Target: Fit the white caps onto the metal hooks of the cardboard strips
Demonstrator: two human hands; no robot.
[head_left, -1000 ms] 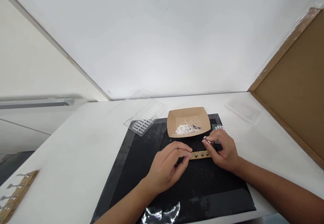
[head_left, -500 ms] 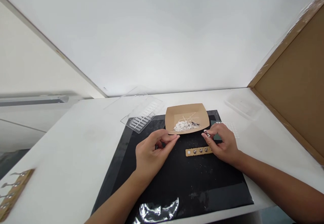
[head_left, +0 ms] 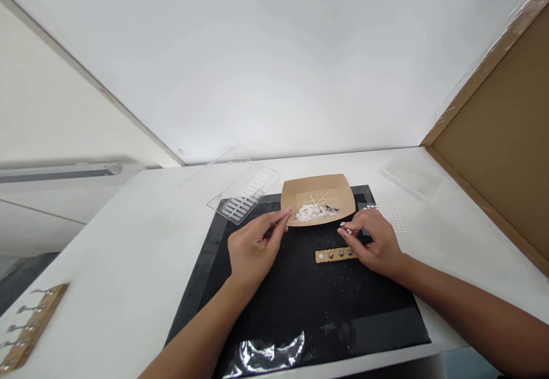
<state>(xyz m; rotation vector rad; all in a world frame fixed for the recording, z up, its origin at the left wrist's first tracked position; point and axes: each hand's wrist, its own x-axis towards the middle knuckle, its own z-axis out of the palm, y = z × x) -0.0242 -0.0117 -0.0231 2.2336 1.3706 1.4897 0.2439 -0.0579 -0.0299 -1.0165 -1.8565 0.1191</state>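
My left hand (head_left: 257, 247) is pinched, thumb against fingertips, at the front left edge of the brown paper tray (head_left: 295, 190); anything between the tips is too small to make out. A small shiny metal piece (head_left: 345, 228) is gripped between the thumb and forefinger of my right hand (head_left: 375, 242), just off the tray's front right corner. Below that hand lies a wooden strip (head_left: 325, 256) bearing a white dot and several round metal knobs; the hand covers its right end. White scraps and thin strips (head_left: 315, 210) are heaped in the tray.
A black mat (head_left: 300, 299) lies under the work. Clear plastic cases (head_left: 240, 196) with white pieces rest at back left. A sheet of white dots (head_left: 392, 216) and a clear lid (head_left: 409, 179) are at right. A wooden piece with metal hooks (head_left: 38, 322) sits far left.
My left hand has moved left and slightly up to the tray's front left edge, still pinched. My right hand has shifted slightly left with the metal piece, which is tilted differently.
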